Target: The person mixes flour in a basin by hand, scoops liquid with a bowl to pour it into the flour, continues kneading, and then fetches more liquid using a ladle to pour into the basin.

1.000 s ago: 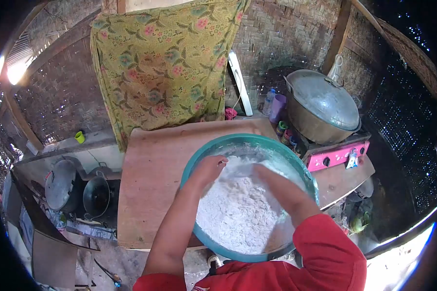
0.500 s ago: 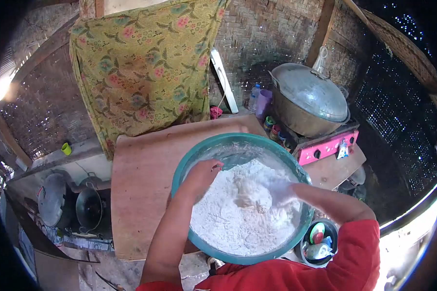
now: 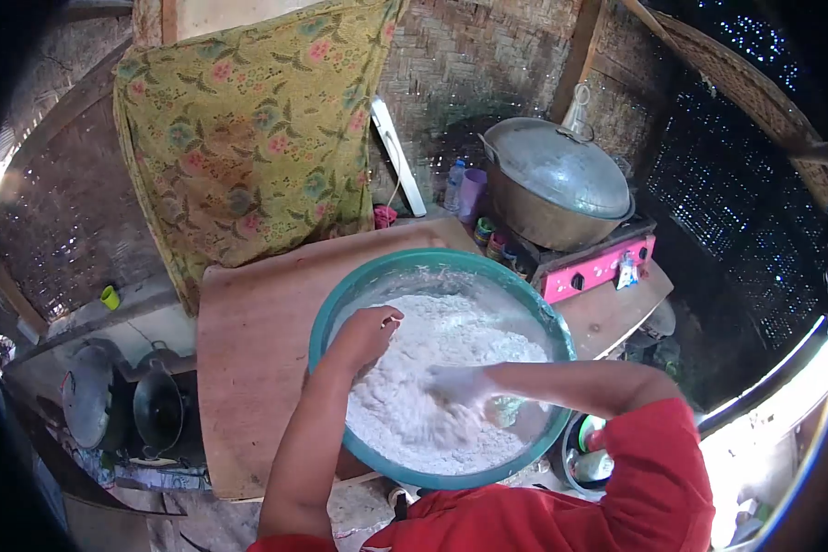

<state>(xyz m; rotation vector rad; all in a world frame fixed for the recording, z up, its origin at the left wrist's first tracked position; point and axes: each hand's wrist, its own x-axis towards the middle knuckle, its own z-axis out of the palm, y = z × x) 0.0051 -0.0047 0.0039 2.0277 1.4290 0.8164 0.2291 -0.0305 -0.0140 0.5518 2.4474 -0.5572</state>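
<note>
A large green basin [image 3: 324, 317] holds a broad heap of white flour-like powder [image 3: 386, 414]. My left hand [image 3: 371, 333] is inside its left part, just above the powder, fingers curled in; what they hold, if anything, is hidden. Deep in the middle of the powder, my right hand [image 3: 460, 386] is coated white and smeared by motion, so its fingers cannot be made out. Beside that wrist, a pale greenish patch [image 3: 504, 410] shows at the powder's surface.
The basin overlaps a wooden table [image 3: 258, 368]. To the right, a big lidded pot [image 3: 552, 198] sits on a pink-fronted stove [image 3: 598, 267]. A dark bucket [image 3: 570, 460] with containers stands low by my right elbow. Woks [image 3: 159, 409] are at left; a floral cloth [image 3: 258, 156] hangs behind.
My right hand has swept left and down through the powder, whose mound has flattened. My left hand stays near the same part of the basin. The view has shifted slightly.
</note>
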